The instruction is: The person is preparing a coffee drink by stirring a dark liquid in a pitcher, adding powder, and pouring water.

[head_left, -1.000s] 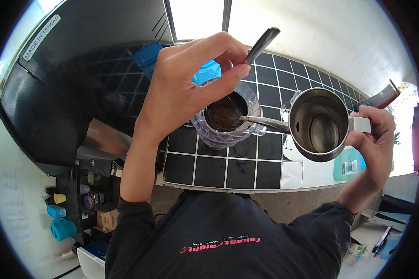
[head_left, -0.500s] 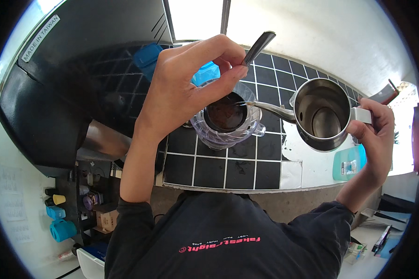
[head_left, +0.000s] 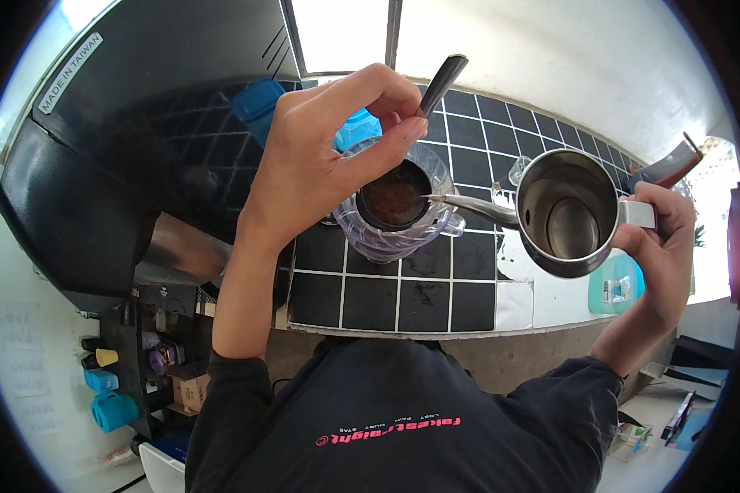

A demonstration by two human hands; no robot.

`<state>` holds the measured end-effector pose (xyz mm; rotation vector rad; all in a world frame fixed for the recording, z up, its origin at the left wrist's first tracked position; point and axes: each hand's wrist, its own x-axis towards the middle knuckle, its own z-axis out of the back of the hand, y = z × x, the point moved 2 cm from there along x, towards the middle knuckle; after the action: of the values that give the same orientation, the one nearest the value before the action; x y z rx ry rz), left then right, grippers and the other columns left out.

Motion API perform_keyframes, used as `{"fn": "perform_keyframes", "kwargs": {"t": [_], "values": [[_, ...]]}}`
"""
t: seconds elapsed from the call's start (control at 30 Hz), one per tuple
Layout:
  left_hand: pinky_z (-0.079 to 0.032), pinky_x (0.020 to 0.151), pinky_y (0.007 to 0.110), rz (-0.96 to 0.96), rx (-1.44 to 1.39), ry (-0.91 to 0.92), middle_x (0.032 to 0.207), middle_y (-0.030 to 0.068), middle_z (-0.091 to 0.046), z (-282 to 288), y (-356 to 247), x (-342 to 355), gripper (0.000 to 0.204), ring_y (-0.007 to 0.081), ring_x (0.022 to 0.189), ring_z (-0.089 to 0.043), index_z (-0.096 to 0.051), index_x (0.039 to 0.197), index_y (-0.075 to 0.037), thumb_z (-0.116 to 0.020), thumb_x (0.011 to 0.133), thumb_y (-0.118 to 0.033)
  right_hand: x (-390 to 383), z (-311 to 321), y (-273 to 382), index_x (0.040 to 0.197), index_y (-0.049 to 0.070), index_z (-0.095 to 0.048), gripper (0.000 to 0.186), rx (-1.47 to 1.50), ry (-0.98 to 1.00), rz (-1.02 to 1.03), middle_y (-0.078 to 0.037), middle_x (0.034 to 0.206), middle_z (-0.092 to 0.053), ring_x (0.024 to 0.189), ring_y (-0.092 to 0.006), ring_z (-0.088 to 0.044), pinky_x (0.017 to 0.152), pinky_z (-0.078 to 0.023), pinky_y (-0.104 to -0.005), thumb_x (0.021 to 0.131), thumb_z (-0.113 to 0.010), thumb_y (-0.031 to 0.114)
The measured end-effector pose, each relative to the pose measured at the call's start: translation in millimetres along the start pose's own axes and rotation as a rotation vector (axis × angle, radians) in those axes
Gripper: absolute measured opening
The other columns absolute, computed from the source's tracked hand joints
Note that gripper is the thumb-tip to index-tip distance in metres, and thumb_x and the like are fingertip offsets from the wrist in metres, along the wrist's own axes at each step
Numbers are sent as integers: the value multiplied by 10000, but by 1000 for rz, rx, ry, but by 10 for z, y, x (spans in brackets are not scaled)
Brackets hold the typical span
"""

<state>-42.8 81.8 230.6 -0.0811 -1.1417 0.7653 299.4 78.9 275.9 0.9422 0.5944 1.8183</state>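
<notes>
My left hand (head_left: 329, 140) pinches a slim utensil by its dark, shiny handle (head_left: 442, 84); its lower end is hidden behind my fingers. Below that hand, a round dark-rimmed holder of wet brown coffee grounds (head_left: 390, 200) sits within a clear ribbed plastic vessel (head_left: 378, 245) with a side handle. Whether the utensil joins this holder I cannot tell. My right hand (head_left: 664, 230) is closed round the pale handle of a steel gooseneck kettle (head_left: 569, 256). The kettle's thin spout points left, its tip over the right side of the grounds.
Black tiles (head_left: 370, 302) cover the counter. At left stands a large black machine (head_left: 82, 197). A blue container (head_left: 259, 103) is behind my left hand. A teal container (head_left: 617, 283) stands beneath the kettle's right side. A small clear glass (head_left: 520, 168) sits behind the kettle.
The kettle has come slightly nearer to me, and its spout tip sits lower over the grounds. My left hand and the utensil have shifted a little to the left.
</notes>
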Motion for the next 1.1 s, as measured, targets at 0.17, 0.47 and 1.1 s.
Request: {"fn": "perform_keyframes", "kwargs": {"t": [0.17, 0.47, 1.1], "values": [[-521, 723, 259, 3, 14, -1, 843, 59, -727, 17, -11, -19, 79, 116, 773, -675, -671, 924, -70, -699, 867, -116, 50, -54, -13, 1122, -8, -566, 571, 74, -38, -2, -21, 910, -618, 789, -68, -563, 726, -469, -199, 670, -886, 132], [-521, 715, 260, -3, 22, -7, 846, 58, -729, 26, -3, -25, 79, 117, 766, -671, -672, 924, -70, -698, 867, -119, 35, -8, -39, 1140, -10, -559, 604, 17, -83, -81, -22, 923, -626, 790, -68, -569, 743, -472, -192, 674, -894, 180], [-532, 761, 276, 41, 28, 2, 850, 64, -727, 4, 43, -47, 90, 128, 791, -689, -662, 948, -70, -685, 878, -122, 64, -1, -149, 1156, -20, -544, 617, 88, -69, -114, -47, 953, -626, 828, -82, -574, 771, -472, -206, 680, -889, 169]]}}
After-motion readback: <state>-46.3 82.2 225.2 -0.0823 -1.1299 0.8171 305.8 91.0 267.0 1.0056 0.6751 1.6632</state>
